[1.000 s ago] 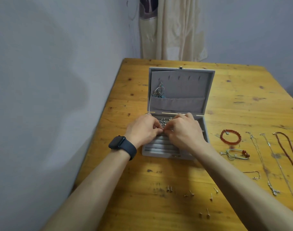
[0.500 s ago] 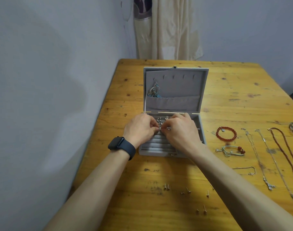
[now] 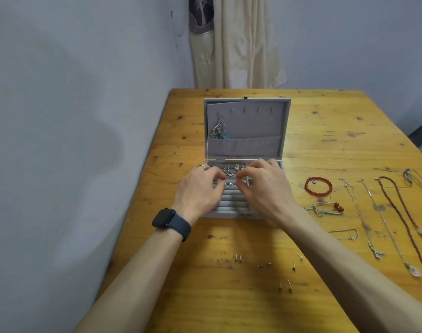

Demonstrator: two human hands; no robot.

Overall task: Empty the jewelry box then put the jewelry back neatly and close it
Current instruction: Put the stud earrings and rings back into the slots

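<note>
**Jewelry box open on the counter, both hands at the ring rolls**

Jewelry box (image 3: pixel 253 126) stands on the left half of the counter (image 3: pixel 229 304), straight ahead of the person, with its lid upright and its tray on the near side. It looks like a light, rigid case with a soft grey lining. It is probably best steadied by the tray walls and closed from the lid's front rim. A heart-shaped piece (image 3: pixel 230 183) sits in a slot of the padded ring rolls (image 3: pixel 231 204). It is tiny, hard and smooth, so likely to slip. The sound hold is by its edges with the fingertips, pressing it down into the cushion, which should give. More small pieces (image 3: pixel 236 167) lie in the row behind it. Dangling earrings (image 3: pixel 219 131) hang inside the lid (these tangle readily).

The left hand (image 3: pixel 198 191), with a watch (image 3: pixel 169 221) on its wrist, and the right hand (image 3: pixel 265 188) are held palm-down over the tray. The fingers of both are curled, and their tips meet the heart-shaped piece from either side. Whether they pinch it or only touch it cannot be told.

Stud earrings (image 3: pixel 238 258) lie scattered on the counter nearer the person. To the right, well apart from the box, are a red bead bracelet (image 3: pixel 319 194), a cord bracelet (image 3: pixel 338 207), fine chains (image 3: pixel 376 253) and a long bead necklace (image 3: pixel 395 207). These are limp and probably best lifted near the clasp.
</note>
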